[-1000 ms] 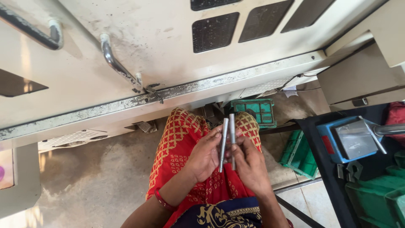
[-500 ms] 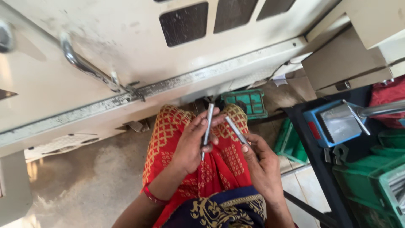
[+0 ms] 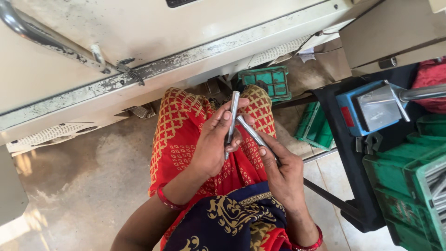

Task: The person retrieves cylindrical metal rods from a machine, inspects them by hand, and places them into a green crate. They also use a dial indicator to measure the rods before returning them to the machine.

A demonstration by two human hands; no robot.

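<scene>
From the head camera, looking straight down, we see our left hand [image 3: 211, 144] closed around a slim silver metal rod [image 3: 231, 122], which stands nearly upright in the picture, its top end rising past the thumb and fingertips and its lower end hidden in the palm. Just to the right of that hand, our right hand [image 3: 283, 174] grips a second silver metal rod [image 3: 251, 132], which slants up and to the left from the fingers until its tip meets the first rod near the left thumb; we cannot tell whether the two rods actually touch or only cross in the view. Both hands hover over our lap, which is covered by red cloth with a yellow lattice pattern [image 3: 179, 135], and a dark blue cloth with gold scrollwork [image 3: 227, 218] lies nearer to us, under the wrists. A red bangle [image 3: 166, 201] circles the left wrist. Beyond the hands, a cream-painted metal machine body [image 3: 139, 56] with chipped edges spans the upper part of the view, with a curved steel handle [image 3: 42, 35] on its left. Beyond the fingertips, on the floor, sits a small green plastic crate [image 3: 267, 81]. To the right of the right hand stand a blue box with a grey metal plate [image 3: 371, 109] and a large green plastic bin [image 3: 409, 186].
</scene>
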